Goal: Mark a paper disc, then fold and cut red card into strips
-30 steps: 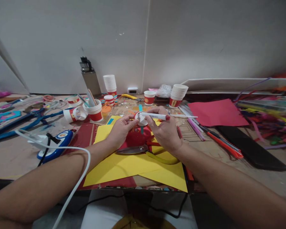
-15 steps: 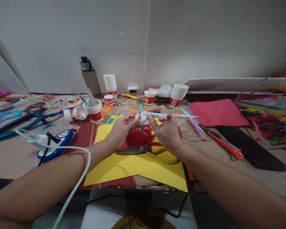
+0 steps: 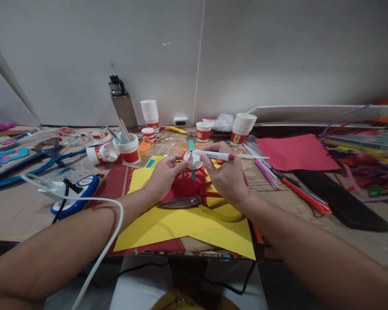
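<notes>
Between thumb and fingers, my left hand (image 3: 166, 176) grips a cut-down paper cup (image 3: 194, 162), its round white face turned toward me. Teal and orange strips stick out around its rim. My right hand (image 3: 228, 174) is closed around a white marker (image 3: 213, 155) with a red end, held almost level, its left tip at the cup's white face. Below the hands lie scissors (image 3: 181, 202) with yellow and red handles, on red paper (image 3: 184, 189) and yellow paper sheets (image 3: 155, 228). The right fingers partly hide the cup's edge.
At the back stand stacked paper cups (image 3: 244, 127), a single cup (image 3: 203, 132) and a grey bottle (image 3: 124, 107). To the left are a cup of pens (image 3: 129, 150) and a blue power strip (image 3: 87, 193). Rightward lie red paper (image 3: 297, 153), an orange cutter (image 3: 307, 198) and a black case (image 3: 349, 202).
The marker and my right hand have shifted very slightly to the right. My left hand and the cup look nearly unchanged.
</notes>
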Available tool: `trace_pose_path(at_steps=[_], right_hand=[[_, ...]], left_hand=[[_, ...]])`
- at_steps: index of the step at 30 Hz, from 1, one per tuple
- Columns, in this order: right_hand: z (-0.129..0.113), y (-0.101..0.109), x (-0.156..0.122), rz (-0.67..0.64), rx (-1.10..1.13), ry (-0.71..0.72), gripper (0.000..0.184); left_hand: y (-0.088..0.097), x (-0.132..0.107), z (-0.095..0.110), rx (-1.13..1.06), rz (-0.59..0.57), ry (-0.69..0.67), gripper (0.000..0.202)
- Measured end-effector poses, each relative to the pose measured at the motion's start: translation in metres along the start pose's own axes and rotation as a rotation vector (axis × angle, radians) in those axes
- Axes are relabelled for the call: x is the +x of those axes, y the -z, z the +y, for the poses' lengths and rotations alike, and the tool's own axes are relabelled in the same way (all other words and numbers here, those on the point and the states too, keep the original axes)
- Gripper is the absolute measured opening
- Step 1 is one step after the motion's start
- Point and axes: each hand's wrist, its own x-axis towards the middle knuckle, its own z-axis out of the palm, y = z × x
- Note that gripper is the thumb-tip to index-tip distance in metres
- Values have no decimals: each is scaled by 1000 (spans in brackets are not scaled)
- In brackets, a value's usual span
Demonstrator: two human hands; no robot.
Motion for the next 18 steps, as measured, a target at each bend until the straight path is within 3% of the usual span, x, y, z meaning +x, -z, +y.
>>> trace_pose_path(at_steps=[18], right_hand=[[0,0,1,13,34,-11,6]], left_hand=[[-2,0,3,-26,25,2,29]])
